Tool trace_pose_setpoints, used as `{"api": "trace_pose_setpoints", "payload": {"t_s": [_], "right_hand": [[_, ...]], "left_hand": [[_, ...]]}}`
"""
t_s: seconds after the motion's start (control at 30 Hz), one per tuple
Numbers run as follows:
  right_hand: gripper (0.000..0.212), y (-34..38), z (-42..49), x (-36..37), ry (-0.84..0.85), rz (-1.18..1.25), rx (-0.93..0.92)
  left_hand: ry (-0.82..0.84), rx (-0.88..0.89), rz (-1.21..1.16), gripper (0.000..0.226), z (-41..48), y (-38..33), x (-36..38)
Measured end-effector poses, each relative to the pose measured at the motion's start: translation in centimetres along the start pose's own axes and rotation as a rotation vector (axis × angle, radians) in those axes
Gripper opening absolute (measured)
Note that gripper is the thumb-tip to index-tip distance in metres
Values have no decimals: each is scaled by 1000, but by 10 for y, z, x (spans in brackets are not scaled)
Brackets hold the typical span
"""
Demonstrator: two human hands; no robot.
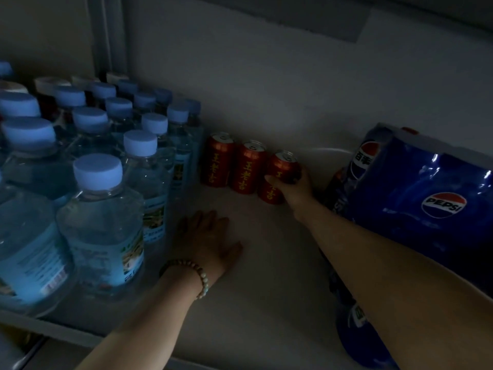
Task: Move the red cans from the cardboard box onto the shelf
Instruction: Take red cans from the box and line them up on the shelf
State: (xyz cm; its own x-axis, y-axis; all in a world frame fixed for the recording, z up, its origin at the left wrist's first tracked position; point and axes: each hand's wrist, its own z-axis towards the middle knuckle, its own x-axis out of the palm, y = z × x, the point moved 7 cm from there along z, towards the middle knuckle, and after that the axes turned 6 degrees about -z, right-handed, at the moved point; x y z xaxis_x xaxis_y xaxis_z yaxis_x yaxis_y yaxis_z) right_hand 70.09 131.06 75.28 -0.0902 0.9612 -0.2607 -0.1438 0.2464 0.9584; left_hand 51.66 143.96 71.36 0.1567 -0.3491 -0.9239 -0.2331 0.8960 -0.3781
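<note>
You read "PEPSI" and "百事" on the blue shrink-wrapped pack (426, 198). You read yellow "王老吉" on each red can (219, 160). Water bottle labels (154, 217) are illegible.

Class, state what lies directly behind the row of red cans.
Behind the three red cans only the pale back wall shows. The right hand covers part of the third can.

We count three red cans on the shelf: one (218, 159) at the left, one (249, 166) in the middle, one (280, 176) at the right. We see two bare hands, left (206, 240) and right (294, 186), one beaded bracelet (198, 273), and one blue Pepsi multipack (424, 193). Blue-capped water bottles (100, 222) crowd the left; we cannot count them exactly.
</note>
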Motion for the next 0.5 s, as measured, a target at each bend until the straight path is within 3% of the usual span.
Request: {"api": "trace_pose_setpoints", "payload": {"t_s": [0.13, 0.27, 0.4, 0.5], "right_hand": [[90, -3, 6, 3, 23, 8, 5], [91, -7, -1, 7, 29, -13, 30], [80, 14, -37, 4, -47, 32, 35], [73, 40, -83, 4, 61, 54, 14]], "left_hand": [[4, -6, -3, 81, 0, 1, 1], [21, -8, 2, 70, 0, 1, 2], [50, -11, -17, 65, -4, -2, -1], [69, 36, -56, 66, -13, -10, -9]]}}
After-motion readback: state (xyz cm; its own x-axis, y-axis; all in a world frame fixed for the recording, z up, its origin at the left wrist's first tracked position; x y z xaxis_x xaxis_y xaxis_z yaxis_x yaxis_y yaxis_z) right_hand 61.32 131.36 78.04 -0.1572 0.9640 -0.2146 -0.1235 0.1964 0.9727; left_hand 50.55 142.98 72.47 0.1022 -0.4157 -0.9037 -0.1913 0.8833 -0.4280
